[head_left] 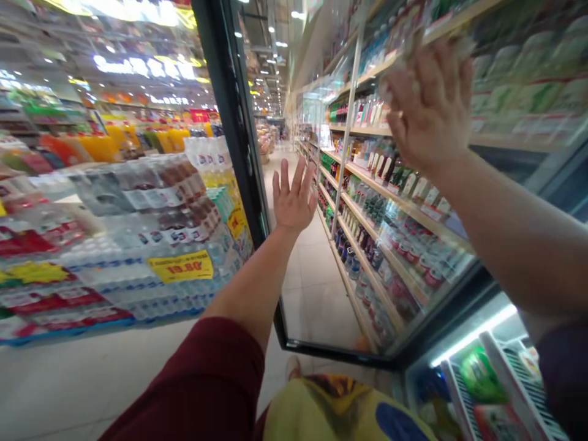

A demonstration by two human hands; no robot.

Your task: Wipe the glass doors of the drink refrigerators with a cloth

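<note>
My left hand [294, 199] is open, fingers spread and palm flat against the glass of an open cooler door [239, 135] with a black frame. My right hand [429, 104] is raised at the upper right, seen from the back and blurred by motion. Its fingers curl up around a pale, smeared item [416, 43] at an upper shelf; I cannot make out what it is. Through the glass I see long shelves [390, 196] of bottles and cans running down the aisle.
The cooler interior [500, 367] at the lower right has white wire racks and a green packet [482, 373]. Stacked packs of bottled drinks [151, 208] with a yellow price tag [181, 266] stand on the left. Pale floor tiles [316, 269] run down the aisle.
</note>
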